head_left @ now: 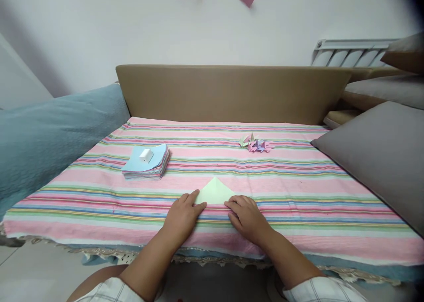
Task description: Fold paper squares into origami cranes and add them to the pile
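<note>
A pale green sheet of origami paper (215, 192), folded into a triangle, lies on the striped cloth with its point facing away from me. A faint crease runs down from that point. At its left corner my left hand (182, 216) holds the paper, thumb by the near edge and index finger on the slanted side. My right hand (247, 217) grips the opposite corner, fingers curled, fingertips at the paper's edge. Both hands rest low on the cloth, and the paper's two side corners are partly hidden under the fingers.
A stack of coloured paper (145, 163) sits at left, topped by a small white block (146, 155). Several folded paper pieces (256, 144) lie together at the back right. Grey cushions (380, 156) flank the striped cloth (291, 191); a brown backrest (232, 94) stands behind.
</note>
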The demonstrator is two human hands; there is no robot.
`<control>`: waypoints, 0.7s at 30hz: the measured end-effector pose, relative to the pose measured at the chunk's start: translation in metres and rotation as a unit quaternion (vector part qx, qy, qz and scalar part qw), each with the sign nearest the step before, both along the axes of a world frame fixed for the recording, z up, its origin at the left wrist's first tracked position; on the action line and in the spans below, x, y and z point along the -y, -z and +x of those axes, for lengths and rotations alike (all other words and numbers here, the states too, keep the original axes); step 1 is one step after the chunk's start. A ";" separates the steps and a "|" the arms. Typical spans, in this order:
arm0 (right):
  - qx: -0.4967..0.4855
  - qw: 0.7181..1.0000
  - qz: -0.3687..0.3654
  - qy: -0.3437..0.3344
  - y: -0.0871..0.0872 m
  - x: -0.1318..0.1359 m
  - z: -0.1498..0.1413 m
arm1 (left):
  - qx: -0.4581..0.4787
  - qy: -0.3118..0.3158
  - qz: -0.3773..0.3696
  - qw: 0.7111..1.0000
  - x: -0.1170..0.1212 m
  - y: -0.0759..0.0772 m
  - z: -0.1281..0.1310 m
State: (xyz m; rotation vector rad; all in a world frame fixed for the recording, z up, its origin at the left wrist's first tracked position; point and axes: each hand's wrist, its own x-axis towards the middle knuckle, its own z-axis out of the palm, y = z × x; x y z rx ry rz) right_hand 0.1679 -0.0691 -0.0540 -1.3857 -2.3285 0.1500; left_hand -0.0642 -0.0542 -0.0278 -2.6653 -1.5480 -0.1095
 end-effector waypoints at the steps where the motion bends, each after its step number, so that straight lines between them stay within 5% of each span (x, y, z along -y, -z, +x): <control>1: -0.001 1.000 -0.002 0.000 0.001 0.000 0.000 | -0.001 -0.009 -0.004 1.000 0.000 -0.001 -0.003; 21: -0.031 0.999 -0.037 -0.007 0.004 -0.002 0.002 | 0.021 -0.099 -0.045 0.994 -0.003 -0.013 -0.037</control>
